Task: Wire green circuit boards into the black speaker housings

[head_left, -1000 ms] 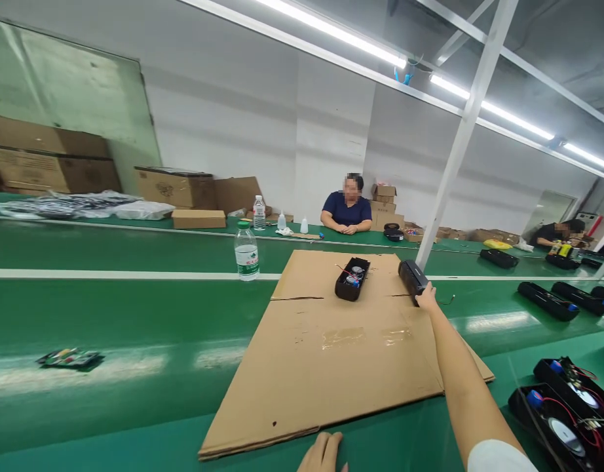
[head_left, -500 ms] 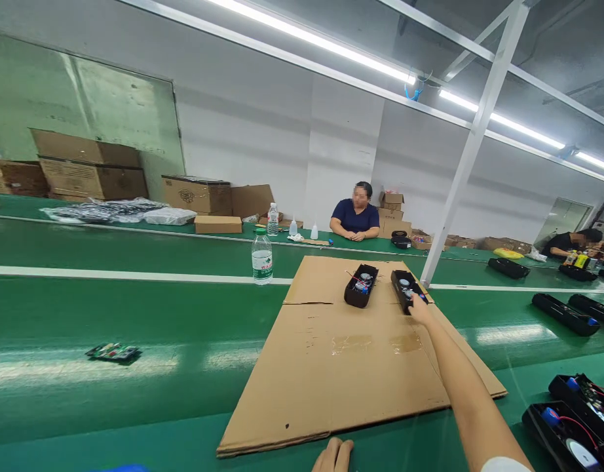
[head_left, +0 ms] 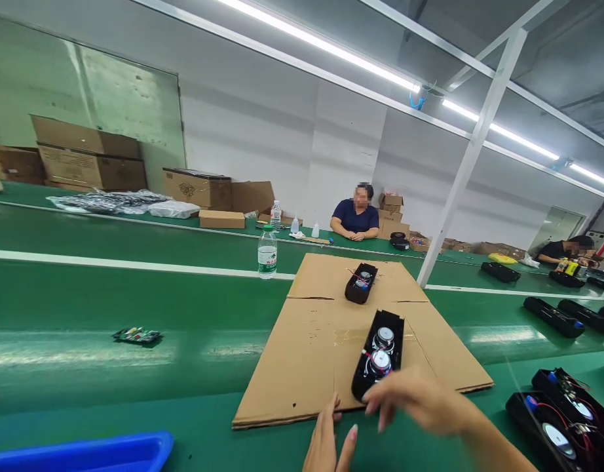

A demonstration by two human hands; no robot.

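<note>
A black speaker housing (head_left: 373, 377) with two round silver-rimmed speakers and thin red and blue wires lies on the cardboard sheet (head_left: 309, 367), close to its front edge. My right hand (head_left: 420, 400), slightly blurred, is at the housing's near end, its fingers apart and overlapping the corner; whether they touch it is hard to see. Just left of that end, my left hand (head_left: 329, 439) is open at the cardboard's front edge, holding nothing. Farther back on the sheet rests a second black housing (head_left: 361, 284) of the same sort.
On the left are a green circuit board (head_left: 137, 336) and a blue tray (head_left: 86, 452). A water bottle (head_left: 267, 252) stands beside the cardboard. More black housings (head_left: 552, 426) lie at right, near a white post (head_left: 469, 164). Across the bench sits a person (head_left: 355, 216).
The housing at the sheet's far right has come forward to the front edge with my right hand. My left hand has opened and risen slightly. The view has shifted, showing more blue tray.
</note>
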